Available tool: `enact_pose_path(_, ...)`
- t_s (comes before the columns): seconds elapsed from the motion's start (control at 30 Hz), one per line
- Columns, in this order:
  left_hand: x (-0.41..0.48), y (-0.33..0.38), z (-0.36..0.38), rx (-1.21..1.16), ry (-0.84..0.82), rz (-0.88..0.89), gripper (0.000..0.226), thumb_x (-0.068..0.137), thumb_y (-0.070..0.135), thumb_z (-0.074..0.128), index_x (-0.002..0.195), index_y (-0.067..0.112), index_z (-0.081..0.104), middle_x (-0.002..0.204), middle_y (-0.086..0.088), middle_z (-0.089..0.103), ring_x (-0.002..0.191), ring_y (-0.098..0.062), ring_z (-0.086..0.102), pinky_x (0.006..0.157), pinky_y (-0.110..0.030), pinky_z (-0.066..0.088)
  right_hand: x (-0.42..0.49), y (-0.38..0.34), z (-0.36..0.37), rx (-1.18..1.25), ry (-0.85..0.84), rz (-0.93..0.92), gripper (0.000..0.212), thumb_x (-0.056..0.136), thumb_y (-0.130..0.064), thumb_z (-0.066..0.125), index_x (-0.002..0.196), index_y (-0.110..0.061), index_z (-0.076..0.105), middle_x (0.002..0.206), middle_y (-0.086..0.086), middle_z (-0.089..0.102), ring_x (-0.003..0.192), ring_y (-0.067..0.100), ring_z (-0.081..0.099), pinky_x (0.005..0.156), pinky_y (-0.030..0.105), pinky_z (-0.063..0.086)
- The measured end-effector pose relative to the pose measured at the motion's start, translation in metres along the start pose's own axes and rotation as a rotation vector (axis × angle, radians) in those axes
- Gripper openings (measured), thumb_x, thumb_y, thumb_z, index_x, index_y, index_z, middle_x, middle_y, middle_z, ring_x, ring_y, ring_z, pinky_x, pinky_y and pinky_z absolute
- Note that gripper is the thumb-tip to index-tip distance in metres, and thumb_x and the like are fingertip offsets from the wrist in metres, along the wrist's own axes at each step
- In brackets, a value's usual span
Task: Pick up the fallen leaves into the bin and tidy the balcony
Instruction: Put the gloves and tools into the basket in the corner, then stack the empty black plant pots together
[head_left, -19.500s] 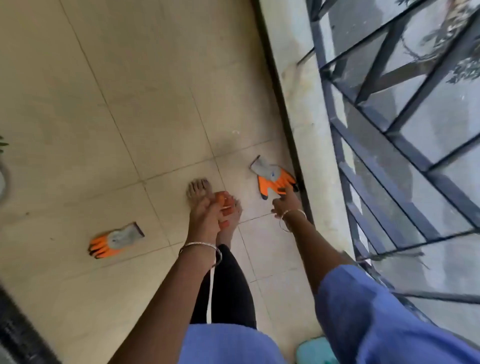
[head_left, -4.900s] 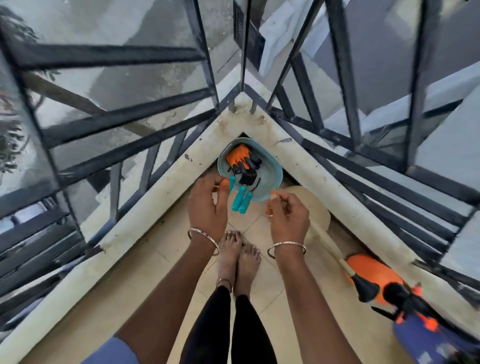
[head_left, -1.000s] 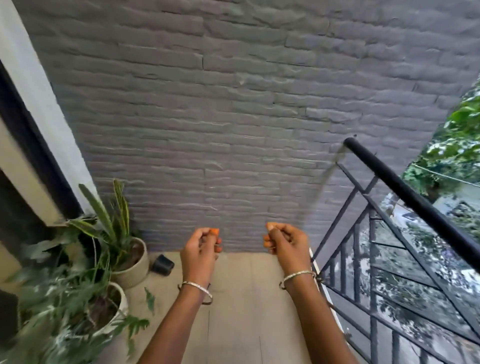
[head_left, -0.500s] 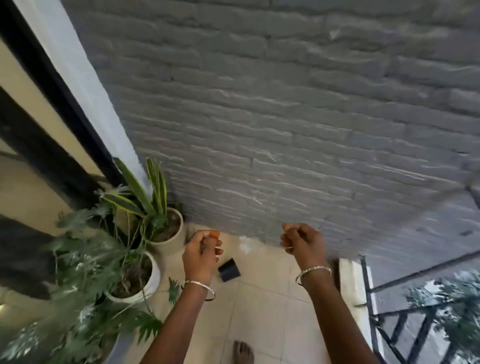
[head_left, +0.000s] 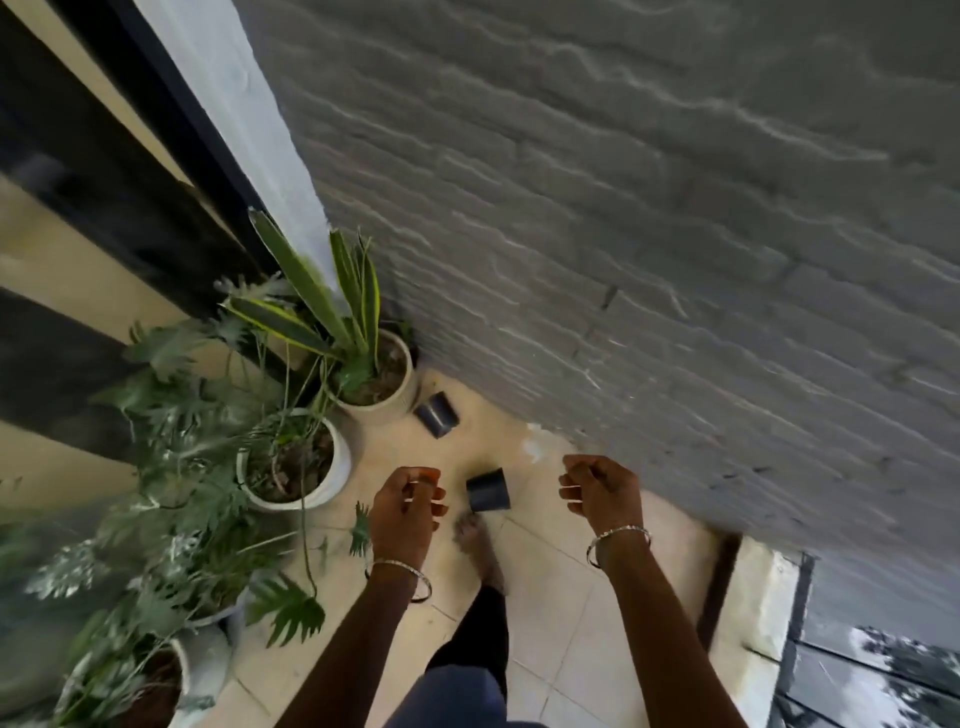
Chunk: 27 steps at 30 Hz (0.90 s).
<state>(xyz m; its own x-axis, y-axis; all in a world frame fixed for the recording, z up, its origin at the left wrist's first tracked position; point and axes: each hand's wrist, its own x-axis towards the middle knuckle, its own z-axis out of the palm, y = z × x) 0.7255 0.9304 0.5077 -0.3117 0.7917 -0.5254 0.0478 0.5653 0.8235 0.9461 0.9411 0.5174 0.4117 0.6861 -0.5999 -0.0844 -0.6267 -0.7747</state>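
My left hand (head_left: 408, 512) and my right hand (head_left: 602, 491) hang in front of me above the tiled balcony floor (head_left: 561, 623). Both have loosely curled fingers and hold nothing. Between them, a small black plastic pot (head_left: 488, 489) lies on its side on the tiles. A second black pot (head_left: 437, 414) lies farther off near the wall. My bare foot (head_left: 480, 545) stands just below the nearer pot. No bin is in view. A small green leaf (head_left: 358, 530) shows beside my left hand; I cannot tell whether it is loose.
Potted plants line the left side: a snake plant in a white pot (head_left: 387, 408), a second white pot (head_left: 335, 467) and a grey pot (head_left: 202, 670) with spreading leaves. A grey brick wall (head_left: 623, 260) closes the front. A ledge (head_left: 758, 613) and a dark railing (head_left: 800, 623) run at the right.
My view has tipped down towards the floor and closer to the wall. A second black pot and my foot have come into sight. My hands keep the same curled pose.
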Motion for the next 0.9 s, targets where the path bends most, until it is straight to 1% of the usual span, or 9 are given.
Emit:
enact_pose_path(0.17, 0.070, -0.013, 0.024, -0.008, 0.037, -0.138, 0.018, 0.096, 0.005, 0.050, 0.093, 0.011, 0.067, 0.075, -0.008, 0.069, 0.059, -0.017, 0.065, 0.050, -0.025, 0.048, 0.072, 0.011, 0.030, -0.152, -0.089, 0.176, 0.006, 0.090, -0.009, 0.067, 0.090, -0.007, 0.072, 0.079, 0.017, 0.071, 0.065, 0.025, 0.064, 0.061, 0.030, 0.052)
enact_pose_path(0.33, 0.145, -0.057, 0.054, -0.125, 0.114, -0.329, 0.016, 0.097, 0.006, 0.050, 0.101, 0.003, 0.066, 0.077, -0.013, 0.067, 0.059, -0.022, 0.064, 0.045, -0.023, 0.048, 0.157, 0.036, 0.073, -0.332, -0.196, 0.279, 0.011, 0.091, -0.009, 0.064, 0.083, -0.014, 0.069, 0.073, 0.012, 0.068, 0.059, 0.020, 0.063, 0.059, 0.027, 0.050)
enact_pose_path(0.5, 0.179, -0.121, 0.079, -0.290, 0.234, -0.531, 0.011, 0.096, 0.011, 0.054, 0.092, 0.010, 0.064, 0.076, -0.011, 0.065, 0.055, -0.017, 0.062, 0.049, -0.023, 0.046, 0.227, 0.102, 0.114, -0.515, -0.288, 0.373, 0.005, 0.092, -0.009, 0.064, 0.087, -0.011, 0.065, 0.071, 0.012, 0.065, 0.058, 0.021, 0.059, 0.057, 0.026, 0.049)
enact_pose_path(0.57, 0.181, -0.152, 0.089, -0.358, 0.234, -0.598, 0.012, 0.098, 0.013, 0.051, 0.095, 0.008, 0.062, 0.080, -0.009, 0.065, 0.064, -0.019, 0.062, 0.054, -0.026, 0.047, 0.258, 0.147, 0.124, -0.610, -0.315, 0.440, 0.004, 0.088, -0.012, 0.067, 0.086, -0.016, 0.066, 0.076, 0.013, 0.067, 0.065, 0.024, 0.064, 0.064, 0.030, 0.055)
enact_pose_path(0.67, 0.181, -0.202, 0.104, -0.432, 0.263, -0.688, 0.021, 0.099, 0.021, 0.051, 0.105, 0.005, 0.063, 0.089, -0.009, 0.067, 0.081, -0.022, 0.063, 0.067, -0.032, 0.050, 0.320, 0.242, 0.123, -0.742, -0.377, 0.545, 0.006, 0.074, -0.030, 0.069, 0.076, -0.024, 0.070, 0.099, 0.015, 0.073, 0.094, 0.035, 0.068, 0.087, 0.050, 0.057)
enact_pose_path(0.73, 0.183, -0.240, 0.117, -0.462, 0.300, -0.755, 0.026, 0.099, 0.024, 0.050, 0.108, 0.005, 0.064, 0.095, -0.010, 0.068, 0.088, -0.023, 0.063, 0.075, -0.036, 0.050, 0.337, 0.272, 0.135, -0.748, -0.398, 0.630, 0.010, 0.084, -0.022, 0.064, 0.091, -0.023, 0.071, 0.113, 0.018, 0.068, 0.097, 0.031, 0.065, 0.093, 0.051, 0.054)
enact_pose_path(0.8, 0.188, -0.269, 0.127, -0.499, 0.332, -0.817, 0.026, 0.099, 0.025, 0.050, 0.108, 0.005, 0.065, 0.097, -0.010, 0.068, 0.091, -0.024, 0.063, 0.077, -0.037, 0.050, 0.337, 0.276, 0.153, -0.623, -0.306, 0.727, 0.027, 0.095, -0.011, 0.056, 0.121, -0.004, 0.061, 0.121, 0.021, 0.060, 0.107, 0.033, 0.060, 0.097, 0.045, 0.051)
enact_pose_path(0.87, 0.200, -0.303, 0.138, -0.523, 0.360, -0.847, 0.025, 0.098, 0.025, 0.051, 0.105, 0.007, 0.066, 0.097, -0.010, 0.069, 0.093, -0.026, 0.065, 0.081, -0.040, 0.052, 0.354, 0.299, 0.162, -0.454, -0.253, 0.820, 0.032, 0.099, -0.009, 0.052, 0.130, -0.001, 0.052, 0.131, 0.023, 0.053, 0.124, 0.038, 0.053, 0.096, 0.046, 0.049)
enact_pose_path(0.9, 0.208, -0.324, 0.143, -0.530, 0.379, -0.857, 0.024, 0.098, 0.026, 0.050, 0.103, 0.009, 0.067, 0.097, -0.009, 0.070, 0.094, -0.026, 0.066, 0.087, -0.044, 0.052, 0.363, 0.313, 0.166, -0.441, -0.263, 0.829, 0.034, 0.099, -0.009, 0.053, 0.133, -0.003, 0.050, 0.133, 0.021, 0.052, 0.123, 0.039, 0.053, 0.092, 0.045, 0.050)
